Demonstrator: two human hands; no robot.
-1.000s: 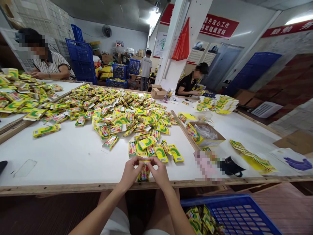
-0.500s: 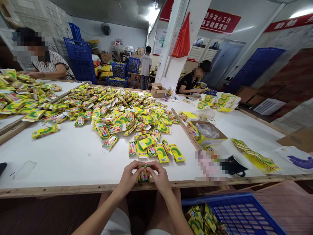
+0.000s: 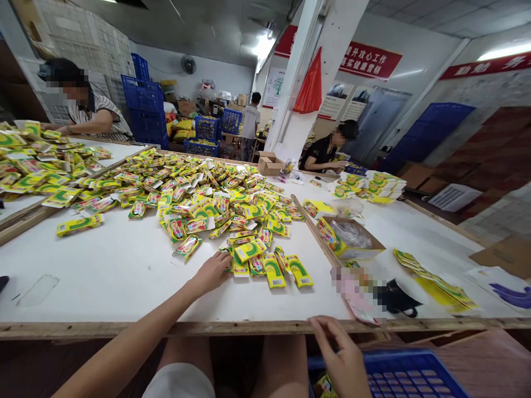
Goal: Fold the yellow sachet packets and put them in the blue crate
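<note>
On the white table, my left hand [image 3: 214, 270] has its fingers closed over the edge of a small yellow-and-green candy box, mostly hidden under them. Right beside it lie other boxes of the same kind, among them a yellow box [image 3: 250, 250] resting on top and a box with a barcode [image 3: 274, 271]. My right hand [image 3: 341, 354] is past the table's front edge, over the blue plastic crate [image 3: 409, 359]. Its fingers are loosely bent and apart, with nothing visible in them. Below it, a few boxes [image 3: 323, 384] show inside the crate.
A large heap of candy boxes [image 3: 194, 193] spreads across the table. A wooden strip [image 3: 315, 229] divides off an open carton [image 3: 352, 237] with clear plastic, a black cup [image 3: 400, 298] and flat yellow cartons [image 3: 435, 279]. Two people sit at farther tables; another stands behind.
Both hands were together on one box at the table edge. The left has moved forward to another box; the right has moved right and down to the crate, and the first box is out of sight.
</note>
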